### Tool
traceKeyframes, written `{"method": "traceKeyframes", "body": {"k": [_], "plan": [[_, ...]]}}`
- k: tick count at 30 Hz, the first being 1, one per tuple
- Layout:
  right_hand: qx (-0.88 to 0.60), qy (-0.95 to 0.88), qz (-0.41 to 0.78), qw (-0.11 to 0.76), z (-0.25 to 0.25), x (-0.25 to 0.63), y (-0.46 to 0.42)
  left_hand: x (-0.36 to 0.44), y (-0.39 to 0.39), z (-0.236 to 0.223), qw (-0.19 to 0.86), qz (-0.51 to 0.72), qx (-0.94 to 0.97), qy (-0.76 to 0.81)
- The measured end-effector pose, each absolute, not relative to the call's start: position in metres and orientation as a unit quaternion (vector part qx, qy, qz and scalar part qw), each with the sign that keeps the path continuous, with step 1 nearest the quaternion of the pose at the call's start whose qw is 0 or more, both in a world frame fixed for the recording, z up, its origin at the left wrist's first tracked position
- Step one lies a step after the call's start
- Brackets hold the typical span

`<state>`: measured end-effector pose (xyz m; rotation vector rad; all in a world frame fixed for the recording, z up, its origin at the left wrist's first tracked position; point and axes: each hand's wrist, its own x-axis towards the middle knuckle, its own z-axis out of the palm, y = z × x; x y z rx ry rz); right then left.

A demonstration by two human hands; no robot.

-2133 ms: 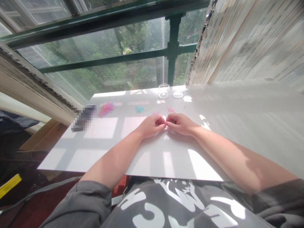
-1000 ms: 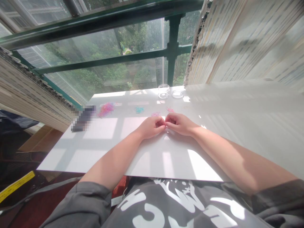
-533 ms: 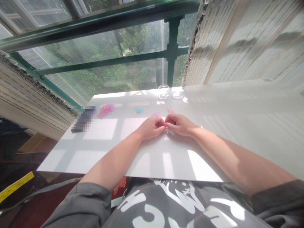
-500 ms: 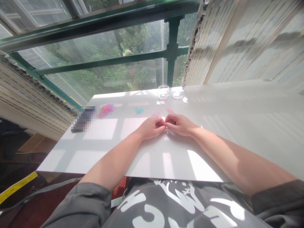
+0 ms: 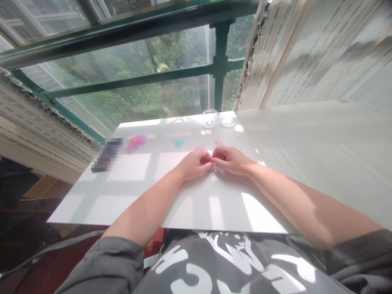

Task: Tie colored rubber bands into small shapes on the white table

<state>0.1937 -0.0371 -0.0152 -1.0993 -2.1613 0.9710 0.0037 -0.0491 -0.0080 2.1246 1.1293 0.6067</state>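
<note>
My left hand (image 5: pixel 195 163) and my right hand (image 5: pixel 230 159) rest on the white board (image 5: pixel 122 192), fingertips pinched together and touching each other at the middle. Whatever they pinch is too small to make out. Just beyond my fingers lie small pink loops (image 5: pixel 200 147) and another pink bit (image 5: pixel 218 141). A teal cluster (image 5: pixel 179 142) lies further left, and a bigger heap of pink and orange bands (image 5: pixel 136 142) sits at the far left.
A clear round dish (image 5: pixel 210 117) and its lid (image 5: pixel 228 121) stand at the board's far edge by the window. A dark blurred object (image 5: pixel 107 154) lies at the left edge. Blinds hang left and right.
Both hands stay pinched together in the same spot. Only the view has shifted slightly and the blinds have swayed.
</note>
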Motion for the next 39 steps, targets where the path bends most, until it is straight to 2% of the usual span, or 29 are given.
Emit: {"method": "traceKeyframes", "body": {"k": [39], "plan": [[-0.411,-0.804,0.337,0.266,-0.014,0.1934,-0.0366,0.0025,-0.0467,-0.0119,0.315,0.23,0.813,0.431]]}}
